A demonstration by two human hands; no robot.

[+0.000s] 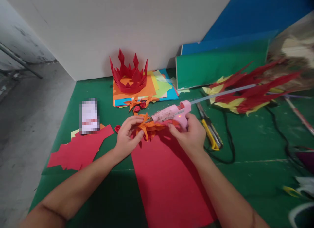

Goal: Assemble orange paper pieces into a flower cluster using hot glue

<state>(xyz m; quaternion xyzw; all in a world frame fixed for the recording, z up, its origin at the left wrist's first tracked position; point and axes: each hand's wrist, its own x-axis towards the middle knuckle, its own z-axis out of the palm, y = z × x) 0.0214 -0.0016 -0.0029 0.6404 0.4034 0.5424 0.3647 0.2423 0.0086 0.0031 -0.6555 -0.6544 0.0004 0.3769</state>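
Observation:
My right hand (190, 133) is wrapped round the handle of a pink hot glue gun (169, 113) with a small orange light lit on it. A long, pale glue stick (223, 93) juts from its back end. The gun's nozzle points left, at an orange paper flower (146, 126) pinched between the thumb and fingers of my left hand (129, 134). Whether the nozzle touches the petals I cannot tell. Under both hands lies a large sheet of red paper (169, 175). Just beyond sit more orange paper flowers (133, 104) and small red paper roses (136, 108).
A red paper crown (130, 79) stands on stacked coloured paper (146, 102) by the white panel. Red paper pieces (78, 151) lie left, beside a blurred-out object (89, 116). Right are a yellow utility knife (210, 133), a black cord (232, 149) and a red-and-yellow paper piece (245, 94).

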